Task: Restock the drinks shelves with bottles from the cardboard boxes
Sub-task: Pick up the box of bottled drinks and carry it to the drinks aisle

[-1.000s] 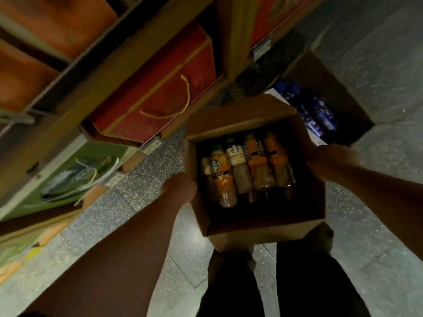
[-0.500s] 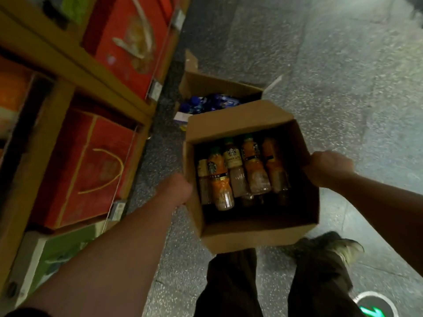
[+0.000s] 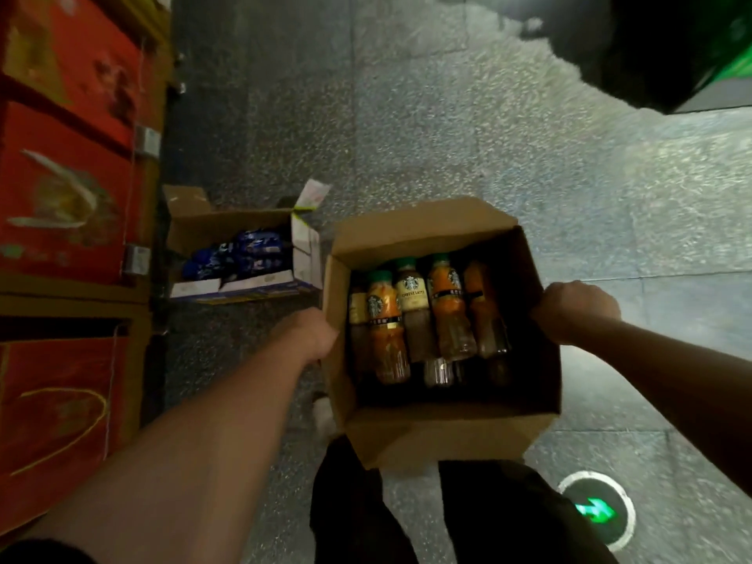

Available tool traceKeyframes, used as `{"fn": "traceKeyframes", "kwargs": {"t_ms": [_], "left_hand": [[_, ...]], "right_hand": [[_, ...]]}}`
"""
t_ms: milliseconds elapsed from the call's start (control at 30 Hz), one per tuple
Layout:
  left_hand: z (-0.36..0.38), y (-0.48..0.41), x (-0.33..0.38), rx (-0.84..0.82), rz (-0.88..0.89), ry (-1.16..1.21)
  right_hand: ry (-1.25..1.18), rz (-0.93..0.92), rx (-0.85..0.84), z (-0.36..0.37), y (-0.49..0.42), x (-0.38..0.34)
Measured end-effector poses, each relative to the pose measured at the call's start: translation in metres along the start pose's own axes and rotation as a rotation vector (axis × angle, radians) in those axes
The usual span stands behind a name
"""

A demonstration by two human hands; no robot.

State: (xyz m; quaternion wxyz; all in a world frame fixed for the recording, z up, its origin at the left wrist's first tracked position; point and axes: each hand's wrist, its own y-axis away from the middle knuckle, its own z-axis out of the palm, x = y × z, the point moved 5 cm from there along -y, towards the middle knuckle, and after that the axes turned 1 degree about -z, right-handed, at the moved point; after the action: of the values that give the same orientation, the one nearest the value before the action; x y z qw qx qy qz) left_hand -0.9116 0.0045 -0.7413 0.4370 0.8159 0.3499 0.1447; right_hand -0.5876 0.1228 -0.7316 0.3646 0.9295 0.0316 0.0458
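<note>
Left hand: the left hand (image 3: pixel 309 335) is curled into a fist against the left wall of the cardboard box (image 3: pixel 439 435) and grips it near the rim. Its fingertips are hidden behind the wall.
Right hand: the right hand (image 3: pixel 576 309) is clenched on the top edge of the right wall, with the knuckles facing up.
Box: it hangs open-topped between the two hands, clear of the floor (image 3: pixel 447 136) and in front of the person's dark trousers (image 3: pixel 358 502). The far flap is folded outward.
Bottles: the bottles (image 3: pixel 413 311) are packed side by side against the far wall with their green caps away from the person. Most have orange labels and one has a pale label. The near half of the box looks dark and unfilled.
Second box: a second box (image 3: pixel 219 230) sits on the floor just left of the carried one and holds blue packs (image 3: pixel 244 254).
Shelves: the shelves (image 3: pixel 81 293) on the left hold red gift boxes (image 3: pixel 61 197). No drinks shelf is in view.
Floor mark: a green arrow marker (image 3: pixel 596 512) glows by the right leg.
Step in hand: this looks like the carry, taking the stock to the drinks shelves. No bottle is out of the box yet.
Next move calls for: a level carry, so the row does not slide into the unfilled half. The box should then be set down beside the right shelf, which frees a hand to lift the bottles one at a time.
Watch for: the grip is only on thin side walls under a heavy load, so the cardboard may buckle or tear.
</note>
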Motion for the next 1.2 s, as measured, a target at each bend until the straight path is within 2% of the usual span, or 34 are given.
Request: {"fn": "traceKeyframes", "kwargs": {"t_ms": [433, 533, 800, 1100, 1200], "left_hand": [[0.009, 0.002, 0.283, 0.004, 0.236, -0.244], [-0.002, 0.0, 0.351, 0.07, 0.306, -0.369], [-0.016, 0.006, 0.501, 0.123, 0.463, -0.6], [0.009, 0.04, 0.664, 0.205, 0.527, -0.744], [0.033, 0.061, 0.72, 0.18, 0.516, -0.777]], "right_hand": [[-0.144, 0.301, 0.029, -0.043, -0.055, 0.238], [-0.219, 0.379, 0.023, -0.052, -0.065, 0.281], [-0.351, 0.555, 0.03, -0.075, -0.083, 0.374], [-0.513, 0.567, 0.014, -0.064, -0.112, 0.501], [-0.555, 0.581, -0.006, -0.052, -0.119, 0.552]]}}
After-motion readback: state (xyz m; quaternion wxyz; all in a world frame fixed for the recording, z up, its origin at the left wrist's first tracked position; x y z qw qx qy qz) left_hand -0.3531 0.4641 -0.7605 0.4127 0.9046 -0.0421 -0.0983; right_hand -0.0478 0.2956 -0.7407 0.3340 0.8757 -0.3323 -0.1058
